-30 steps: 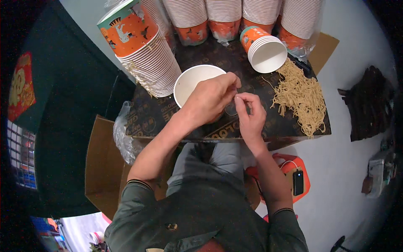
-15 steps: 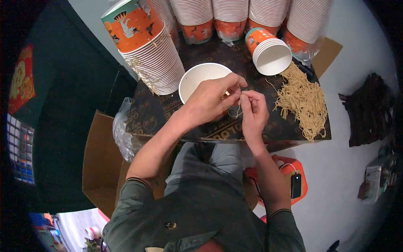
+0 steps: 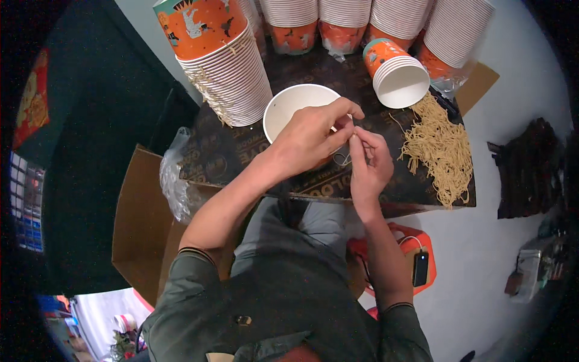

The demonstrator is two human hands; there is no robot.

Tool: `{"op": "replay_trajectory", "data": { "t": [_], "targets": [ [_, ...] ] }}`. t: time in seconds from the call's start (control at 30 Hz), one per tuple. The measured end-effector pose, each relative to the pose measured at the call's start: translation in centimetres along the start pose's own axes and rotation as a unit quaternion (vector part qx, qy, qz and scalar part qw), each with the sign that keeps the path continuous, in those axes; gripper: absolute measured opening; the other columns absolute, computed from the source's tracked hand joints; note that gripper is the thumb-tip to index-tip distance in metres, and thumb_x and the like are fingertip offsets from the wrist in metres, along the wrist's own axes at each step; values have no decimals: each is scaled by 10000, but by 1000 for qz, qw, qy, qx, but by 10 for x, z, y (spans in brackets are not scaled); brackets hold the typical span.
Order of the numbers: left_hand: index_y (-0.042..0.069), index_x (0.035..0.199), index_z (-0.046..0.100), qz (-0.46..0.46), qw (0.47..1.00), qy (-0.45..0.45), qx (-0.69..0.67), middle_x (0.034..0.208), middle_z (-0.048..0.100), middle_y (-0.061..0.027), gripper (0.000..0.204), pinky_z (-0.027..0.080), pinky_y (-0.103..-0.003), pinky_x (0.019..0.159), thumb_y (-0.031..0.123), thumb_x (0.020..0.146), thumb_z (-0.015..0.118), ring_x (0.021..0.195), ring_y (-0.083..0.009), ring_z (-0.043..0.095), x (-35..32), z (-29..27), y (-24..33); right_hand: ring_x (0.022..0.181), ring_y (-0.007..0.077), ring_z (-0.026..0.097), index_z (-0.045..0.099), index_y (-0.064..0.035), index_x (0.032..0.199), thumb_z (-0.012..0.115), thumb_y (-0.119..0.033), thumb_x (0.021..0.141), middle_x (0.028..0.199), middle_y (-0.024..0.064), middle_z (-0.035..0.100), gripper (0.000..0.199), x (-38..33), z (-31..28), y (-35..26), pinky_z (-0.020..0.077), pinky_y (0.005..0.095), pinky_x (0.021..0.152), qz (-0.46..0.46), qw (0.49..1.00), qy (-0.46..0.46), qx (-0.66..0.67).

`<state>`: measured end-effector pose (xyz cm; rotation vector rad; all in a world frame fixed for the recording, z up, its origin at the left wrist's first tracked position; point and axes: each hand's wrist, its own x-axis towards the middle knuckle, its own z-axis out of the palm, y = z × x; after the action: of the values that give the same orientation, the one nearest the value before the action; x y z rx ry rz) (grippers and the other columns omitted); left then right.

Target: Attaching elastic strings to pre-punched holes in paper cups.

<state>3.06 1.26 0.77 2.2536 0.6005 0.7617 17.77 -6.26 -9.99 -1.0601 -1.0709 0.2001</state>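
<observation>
My left hand [image 3: 310,137] reaches across the front rim of a white paper bucket [image 3: 280,114], its thumb and forefinger pinched together. Close to its right, my right hand [image 3: 370,166] also pinches with thumb and forefinger, the fingertips of both hands nearly meeting. A thin pale string [image 3: 342,160] runs from the fingertips and hangs in a small loop beneath them. The exact grip point is too small to make out. To the right lies a loose heap of tan strings [image 3: 439,154], thin and tangled.
A tall stack of nested buckets [image 3: 232,84], orange outside, stands left, with strings caught along its rims. More wrapped stacks [image 3: 344,12] line the back. A short stack of buckets [image 3: 401,81] lies tipped beside the heap. Below the dark table [image 3: 241,142] is a cardboard box [image 3: 142,211].
The view has shifted slightly, so the table and stacks sit a little differently in the picture. Both hands keep pinching the string close together, with hardly any change in pose.
</observation>
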Motion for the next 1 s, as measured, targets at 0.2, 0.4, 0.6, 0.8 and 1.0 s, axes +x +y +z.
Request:
{"op": "replay_trajectory", "data": {
  "t": [0.2, 0.4, 0.6, 0.8, 1.0],
  "targets": [
    [29, 1333, 649, 39, 999, 24, 19, 1094, 776, -144, 350, 661, -379, 908, 15, 990, 717, 1029, -261, 797, -4, 4, 2, 916, 175, 720, 747, -52, 1157, 765, 5, 992, 1071, 92, 760, 176, 4, -6, -3, 574, 306, 801, -2, 1000, -19, -16],
    [49, 1310, 660, 54, 993, 55, 94, 1081, 763, -168, 319, 629, -427, 805, 48, 997, 719, 993, -333, 780, -11, 10, 4, 909, 213, 719, 710, -35, 1120, 753, 5, 994, 1033, 106, 734, 138, 11, -11, -13, 573, 325, 813, -1, 996, -56, -66],
    [48, 1192, 655, 102, 977, 84, 165, 1019, 729, -187, 200, 577, -477, 764, 79, 1002, 711, 921, -429, 726, -15, 11, 4, 869, 199, 702, 683, -32, 1144, 703, -64, 1043, 1002, 103, 711, 108, 19, -22, -16, 573, 340, 806, 63, 979, -148, -121],
    [46, 1124, 667, 54, 987, 76, 131, 982, 727, -169, 151, 576, -469, 764, 101, 995, 722, 900, -407, 729, -16, 10, 3, 818, 103, 659, 678, -16, 1136, 649, -137, 1103, 972, 41, 703, 128, 33, -31, -17, 571, 301, 735, 230, 940, -240, 74],
    [38, 1066, 722, 50, 984, 73, 152, 958, 743, -161, 96, 586, -437, 766, 86, 984, 732, 890, -368, 748, -21, 9, -2, 812, 92, 649, 695, -25, 1166, 630, -178, 1121, 976, 26, 703, 172, 34, -29, -20, 580, 288, 694, 339, 894, -234, 178]
  ]
}}
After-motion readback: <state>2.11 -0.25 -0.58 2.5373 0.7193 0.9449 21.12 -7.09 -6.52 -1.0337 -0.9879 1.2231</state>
